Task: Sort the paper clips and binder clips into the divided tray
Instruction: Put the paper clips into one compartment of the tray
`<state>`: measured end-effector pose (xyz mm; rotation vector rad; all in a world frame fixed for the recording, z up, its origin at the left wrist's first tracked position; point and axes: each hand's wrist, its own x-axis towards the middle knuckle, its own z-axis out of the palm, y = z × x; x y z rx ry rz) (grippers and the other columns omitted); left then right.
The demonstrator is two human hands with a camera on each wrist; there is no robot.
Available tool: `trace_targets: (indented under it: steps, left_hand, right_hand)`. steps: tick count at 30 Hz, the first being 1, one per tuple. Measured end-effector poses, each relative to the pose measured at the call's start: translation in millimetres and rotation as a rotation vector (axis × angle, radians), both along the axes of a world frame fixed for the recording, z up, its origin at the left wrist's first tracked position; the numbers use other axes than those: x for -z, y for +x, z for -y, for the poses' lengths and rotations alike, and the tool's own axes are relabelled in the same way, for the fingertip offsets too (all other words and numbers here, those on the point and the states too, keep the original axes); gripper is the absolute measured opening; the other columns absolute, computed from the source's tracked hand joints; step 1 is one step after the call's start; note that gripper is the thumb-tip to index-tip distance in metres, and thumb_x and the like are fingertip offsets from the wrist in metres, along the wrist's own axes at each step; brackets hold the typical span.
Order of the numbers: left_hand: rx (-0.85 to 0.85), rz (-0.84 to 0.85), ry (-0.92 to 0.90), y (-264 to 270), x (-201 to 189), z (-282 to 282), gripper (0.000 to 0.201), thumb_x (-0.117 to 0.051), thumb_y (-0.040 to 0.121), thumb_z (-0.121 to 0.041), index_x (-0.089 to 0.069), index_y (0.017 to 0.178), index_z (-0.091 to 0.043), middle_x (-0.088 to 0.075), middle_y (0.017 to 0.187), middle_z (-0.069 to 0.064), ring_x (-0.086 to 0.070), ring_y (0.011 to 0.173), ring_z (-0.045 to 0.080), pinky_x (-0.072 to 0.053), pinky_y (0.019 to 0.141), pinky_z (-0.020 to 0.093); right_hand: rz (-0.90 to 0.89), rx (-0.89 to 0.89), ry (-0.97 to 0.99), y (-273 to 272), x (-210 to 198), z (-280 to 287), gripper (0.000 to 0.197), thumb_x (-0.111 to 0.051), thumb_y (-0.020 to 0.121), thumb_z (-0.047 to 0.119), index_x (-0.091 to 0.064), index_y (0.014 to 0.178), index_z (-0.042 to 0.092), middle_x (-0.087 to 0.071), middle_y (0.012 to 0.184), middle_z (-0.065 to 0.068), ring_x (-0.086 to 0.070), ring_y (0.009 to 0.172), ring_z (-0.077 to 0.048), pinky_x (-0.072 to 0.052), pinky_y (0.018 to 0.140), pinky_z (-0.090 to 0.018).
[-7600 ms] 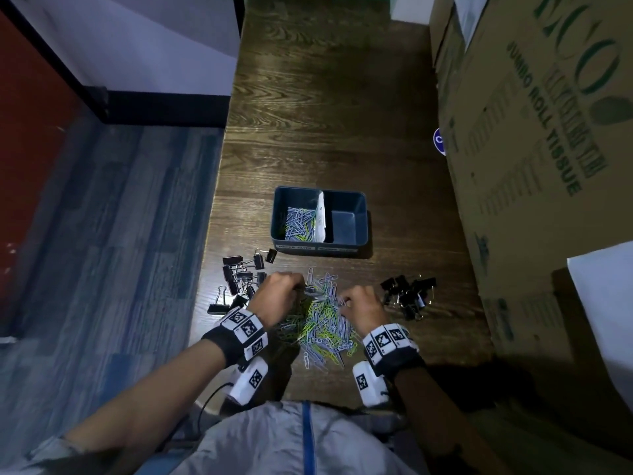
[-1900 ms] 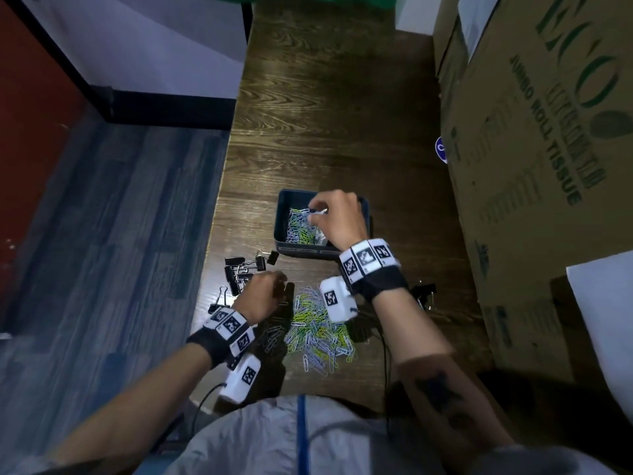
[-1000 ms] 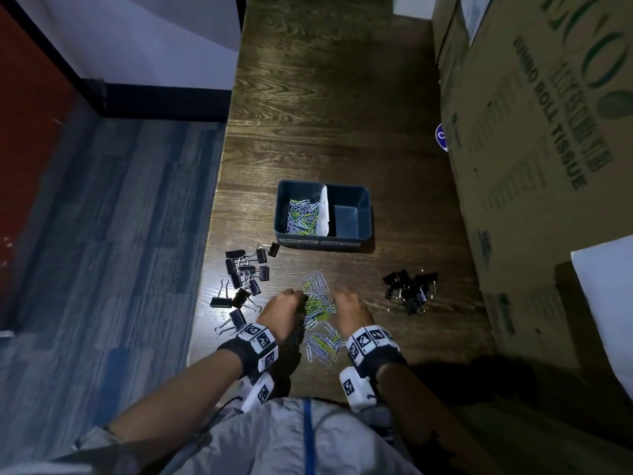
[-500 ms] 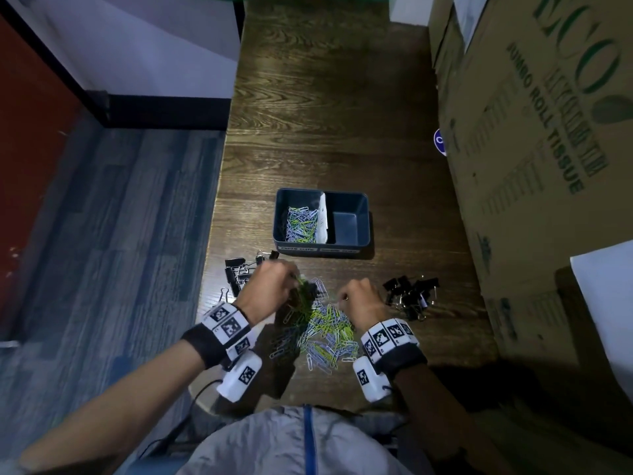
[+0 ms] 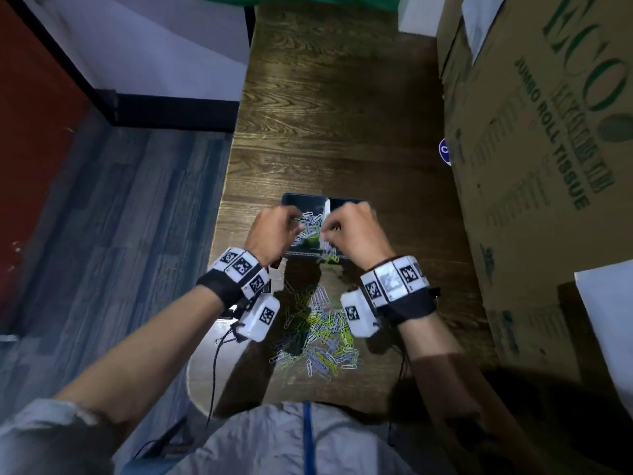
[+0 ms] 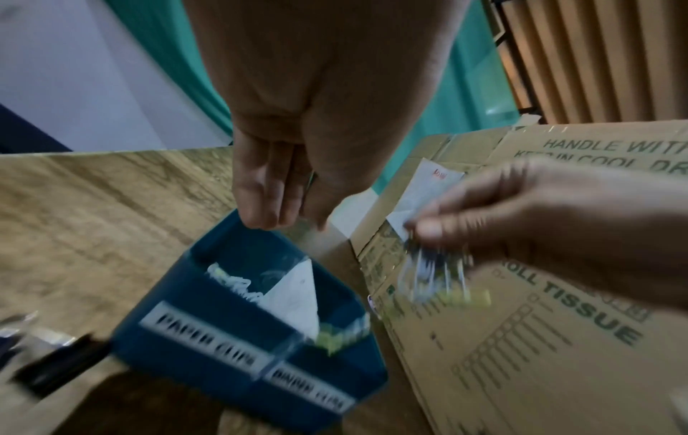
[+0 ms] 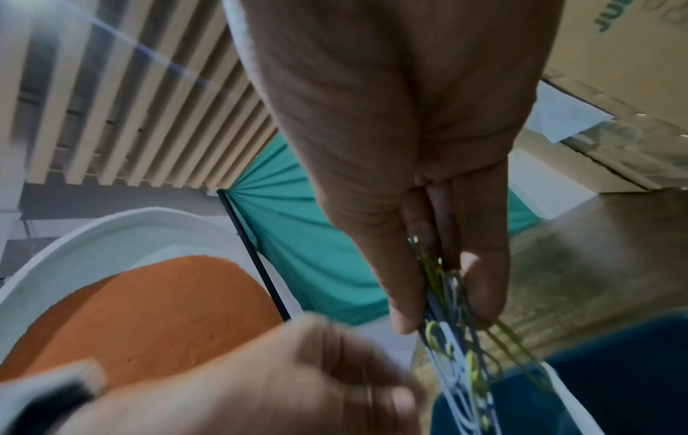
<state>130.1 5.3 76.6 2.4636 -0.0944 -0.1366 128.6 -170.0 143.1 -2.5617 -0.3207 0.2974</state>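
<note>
Both of my hands hover over the blue divided tray (image 5: 305,200) on the wooden table (image 5: 342,114). My right hand (image 5: 356,231) pinches a small bunch of paper clips (image 7: 452,297) between thumb and fingers (image 7: 484,282), above the white divider (image 6: 297,297) of the tray. My left hand (image 5: 274,231) is over the left compartment, fingers (image 6: 260,203) together and pointing down; I cannot tell whether they hold anything. The left compartment, labelled for paper clips, contains a layer of clips (image 5: 310,221). A few green clips (image 6: 342,331) lie at the divider's near end. The loose pile of coloured paper clips (image 5: 318,334) lies on the table nearer to me, between my wrists. A black binder clip (image 6: 56,362) lies left of the tray. A cardboard box (image 5: 548,166) stands along the right side.
</note>
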Motion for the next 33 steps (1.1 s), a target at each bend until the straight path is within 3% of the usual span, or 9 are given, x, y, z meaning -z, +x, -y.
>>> trace_targets:
  steps: [3, 6, 10, 14, 19, 22, 25, 28, 33]
  left_hand:
    - [-0.024, -0.085, 0.077, -25, 24, -2, 0.017, -0.063, 0.089, -0.008, -0.068, 0.103, -0.015, -0.071, 0.093, 0.009, -0.067, 0.081, 0.023, -0.058, 0.077, 0.040]
    - [0.108, -0.269, 0.167, -50, 53, 3, 0.031, -0.063, 0.089, -0.014, -0.060, 0.121, -0.014, -0.063, 0.119, 0.012, -0.061, 0.105, 0.028, -0.052, 0.090, 0.041]
    - [0.296, -0.587, 0.279, -82, 86, 24, 0.076, -0.056, 0.092, -0.046, -0.016, 0.152, -0.022, -0.011, 0.159, 0.010, -0.019, 0.143, 0.035, -0.029, 0.113, 0.050]
    - [0.407, -0.555, 0.328, -113, 109, 33, 0.087, -0.044, 0.093, -0.057, 0.009, 0.153, -0.020, 0.025, 0.154, 0.011, 0.020, 0.144, 0.030, -0.005, 0.118, 0.048]
    - [0.526, -0.440, 0.360, -139, 114, 33, 0.086, -0.047, 0.095, -0.049, 0.008, 0.153, -0.017, 0.019, 0.156, 0.011, 0.014, 0.146, 0.030, -0.010, 0.120, 0.048]
    - [0.559, -0.412, 0.347, -147, 111, 31, 0.081, -0.052, 0.095, -0.039, -0.001, 0.154, -0.015, 0.007, 0.161, 0.011, 0.004, 0.148, 0.029, -0.015, 0.119, 0.045]
    - [0.571, -0.329, 0.257, -151, 110, 25, 0.068, -0.054, 0.093, -0.029, -0.021, 0.152, -0.021, -0.011, 0.161, 0.007, -0.019, 0.145, 0.027, -0.033, 0.114, 0.042]
    - [0.501, -0.259, 0.300, -153, 109, 18, 0.063, -0.063, 0.087, -0.031, -0.034, 0.143, -0.024, -0.029, 0.151, 0.005, -0.036, 0.132, 0.024, -0.044, 0.103, 0.040]
    - [0.452, -0.294, 0.347, -158, 107, 14, 0.068, -0.068, 0.084, -0.039, -0.037, 0.141, -0.020, -0.035, 0.143, 0.006, -0.039, 0.124, 0.024, -0.052, 0.090, 0.042]
  right_hand:
    - [0.037, 0.017, 0.018, 25, -17, -11, 0.006, -0.079, 0.084, 0.016, -0.080, 0.090, 0.015, -0.075, 0.092, -0.002, -0.066, 0.088, -0.012, -0.053, 0.086, -0.026]
    - [0.035, 0.062, 0.042, 43, -18, -22, 0.005, -0.081, 0.082, 0.017, -0.081, 0.087, 0.017, -0.076, 0.090, -0.004, -0.069, 0.088, -0.017, -0.051, 0.082, -0.024]
    - [-0.018, 0.064, 0.009, 42, -3, -25, 0.020, -0.080, 0.084, 0.022, -0.078, 0.103, 0.015, -0.074, 0.105, -0.008, -0.067, 0.100, -0.023, -0.043, 0.081, -0.022]
    - [-0.053, 0.081, 0.003, 15, 27, -12, 0.026, -0.075, 0.088, 0.028, -0.075, 0.110, 0.014, -0.073, 0.105, -0.009, -0.068, 0.092, -0.022, -0.052, 0.080, -0.028]
    - [-0.255, 0.062, -0.061, -47, 93, 11, 0.010, -0.065, 0.095, 0.018, -0.072, 0.101, 0.013, -0.072, 0.097, -0.002, -0.067, 0.076, -0.012, -0.050, 0.062, -0.015]
    - [-0.437, 0.091, -0.188, -81, 127, 23, 0.023, -0.065, 0.095, 0.020, -0.067, 0.117, 0.018, -0.068, 0.114, -0.007, -0.068, 0.094, -0.020, -0.056, 0.079, -0.027]
    - [-0.475, 0.085, -0.265, -107, 150, 37, 0.069, -0.074, 0.086, 0.024, -0.042, 0.146, 0.034, -0.041, 0.147, -0.005, -0.047, 0.130, -0.030, -0.048, 0.099, -0.045]
    - [-0.421, 0.007, -0.343, -124, 161, 41, 0.079, -0.079, 0.078, 0.031, -0.037, 0.145, 0.036, -0.029, 0.144, -0.005, -0.037, 0.131, -0.031, -0.046, 0.101, -0.050]
    - [-0.326, -0.107, -0.316, -140, 170, 28, 0.074, -0.081, 0.079, 0.027, -0.043, 0.142, 0.029, -0.036, 0.142, -0.005, -0.041, 0.129, -0.029, -0.048, 0.100, -0.048]
